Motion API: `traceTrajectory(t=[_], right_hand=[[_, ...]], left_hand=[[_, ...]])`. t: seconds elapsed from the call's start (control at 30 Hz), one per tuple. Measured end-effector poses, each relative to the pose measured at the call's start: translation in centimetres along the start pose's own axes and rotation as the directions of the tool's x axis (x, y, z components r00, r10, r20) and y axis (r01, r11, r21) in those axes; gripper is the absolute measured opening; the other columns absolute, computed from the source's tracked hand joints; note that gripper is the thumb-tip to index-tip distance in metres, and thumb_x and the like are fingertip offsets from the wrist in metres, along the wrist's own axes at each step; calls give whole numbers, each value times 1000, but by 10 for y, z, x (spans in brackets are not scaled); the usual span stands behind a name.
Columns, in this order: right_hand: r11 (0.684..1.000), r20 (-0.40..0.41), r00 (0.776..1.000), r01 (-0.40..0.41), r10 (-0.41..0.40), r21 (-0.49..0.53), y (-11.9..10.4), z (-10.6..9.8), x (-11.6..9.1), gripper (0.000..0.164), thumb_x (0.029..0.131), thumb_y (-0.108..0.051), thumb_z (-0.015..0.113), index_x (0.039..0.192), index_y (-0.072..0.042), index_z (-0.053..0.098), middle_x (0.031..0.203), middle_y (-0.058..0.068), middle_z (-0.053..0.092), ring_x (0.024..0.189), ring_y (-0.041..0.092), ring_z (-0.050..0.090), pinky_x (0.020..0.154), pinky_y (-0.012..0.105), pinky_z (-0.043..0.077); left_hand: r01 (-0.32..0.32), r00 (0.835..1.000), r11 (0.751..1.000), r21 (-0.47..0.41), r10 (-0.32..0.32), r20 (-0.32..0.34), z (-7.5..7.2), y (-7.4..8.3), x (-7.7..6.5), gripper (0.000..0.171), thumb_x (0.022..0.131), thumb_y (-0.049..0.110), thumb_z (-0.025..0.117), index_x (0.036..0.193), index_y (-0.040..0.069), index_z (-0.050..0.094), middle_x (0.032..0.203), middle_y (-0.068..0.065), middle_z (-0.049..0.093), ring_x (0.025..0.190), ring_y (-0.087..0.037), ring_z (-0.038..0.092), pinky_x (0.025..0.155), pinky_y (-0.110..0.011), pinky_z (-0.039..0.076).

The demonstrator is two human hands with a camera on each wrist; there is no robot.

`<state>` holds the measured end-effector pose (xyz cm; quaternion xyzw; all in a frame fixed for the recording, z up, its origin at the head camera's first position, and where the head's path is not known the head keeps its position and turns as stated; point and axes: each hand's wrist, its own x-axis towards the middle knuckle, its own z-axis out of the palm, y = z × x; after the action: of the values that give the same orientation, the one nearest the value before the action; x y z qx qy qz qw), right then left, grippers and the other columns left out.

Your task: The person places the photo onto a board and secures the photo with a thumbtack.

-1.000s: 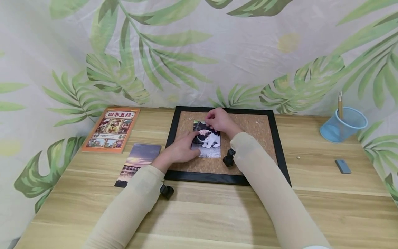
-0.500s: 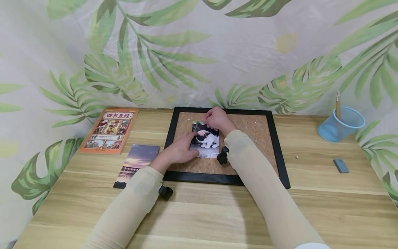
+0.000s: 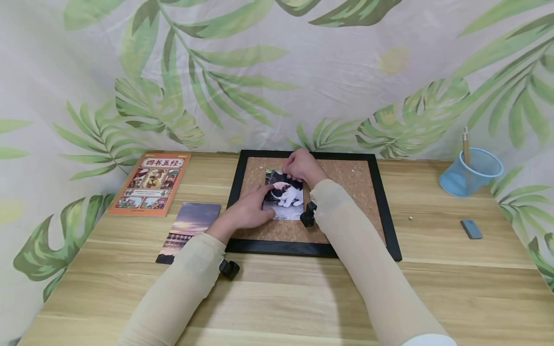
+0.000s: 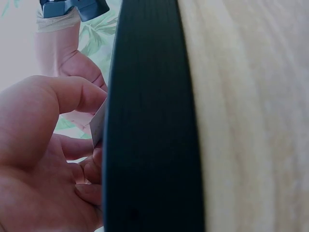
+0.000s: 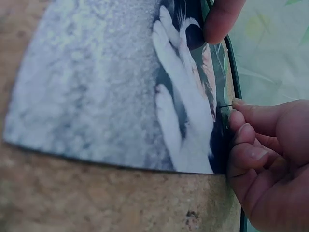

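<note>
My left hand [image 3: 248, 209], thumb and forefinger apart, rests on the cat photo [image 3: 289, 212] at the corkboard's [image 3: 359, 187] nine o'clock while my right hand [image 3: 301, 168] pinches a pin [image 5: 223, 106] at twelve, apparently mid-tacking and needing a firm push.

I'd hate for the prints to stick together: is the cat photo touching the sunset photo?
Apart. The head view shows the cat photo on the cork and the sunset photo on the table, with the black frame between them.
</note>
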<state>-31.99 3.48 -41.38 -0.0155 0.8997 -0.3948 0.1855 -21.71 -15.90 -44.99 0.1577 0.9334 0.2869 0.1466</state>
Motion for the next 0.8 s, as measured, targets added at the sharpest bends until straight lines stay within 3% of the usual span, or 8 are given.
traceTrajectory(t=[0.23, 0.5, 0.63, 0.8], right_hand=[[997, 10, 998, -62, 62, -34, -3, 0, 4, 12, 102, -13, 72, 93, -5, 71, 62, 0, 64, 51, 11, 55, 48, 22, 45], [994, 1, 998, -59, 59, -94, -6, 2, 4, 27, 103, -11, 69, 77, -7, 66, 62, 1, 64, 51, 14, 56, 50, 25, 47], [992, -1, 999, -49, 49, -115, -6, 1, 3, 24, 104, -13, 68, 81, -7, 67, 62, 0, 64, 50, 13, 56, 50, 25, 48], [995, 19, 1000, 14, -12, -103, -5, -2, -3, 16, 105, -12, 66, 92, -4, 69, 65, 1, 64, 51, 12, 57, 51, 23, 49]], left_hand=[[-2, 1000, 1000, 18, 2, -2, 3, -3, 2, 81, 94, 29, 67, 168, 11, 38, 163, -24, 44, 154, -42, 40, 125, -59, 36], [1, 1000, 1000, 23, -1, -7, 3, -2, 0, 80, 95, 29, 66, 168, 13, 38, 156, -23, 48, 146, -41, 47, 120, -57, 41], [25, 1000, 999, 27, -25, -19, 4, -2, -1, 81, 95, 32, 68, 169, 16, 38, 158, -23, 46, 144, -40, 48, 119, -57, 43], [30, 999, 999, 39, -28, -45, 7, -5, 2, 81, 94, 33, 69, 168, 18, 40, 146, -19, 51, 128, -35, 54, 110, -54, 48]])
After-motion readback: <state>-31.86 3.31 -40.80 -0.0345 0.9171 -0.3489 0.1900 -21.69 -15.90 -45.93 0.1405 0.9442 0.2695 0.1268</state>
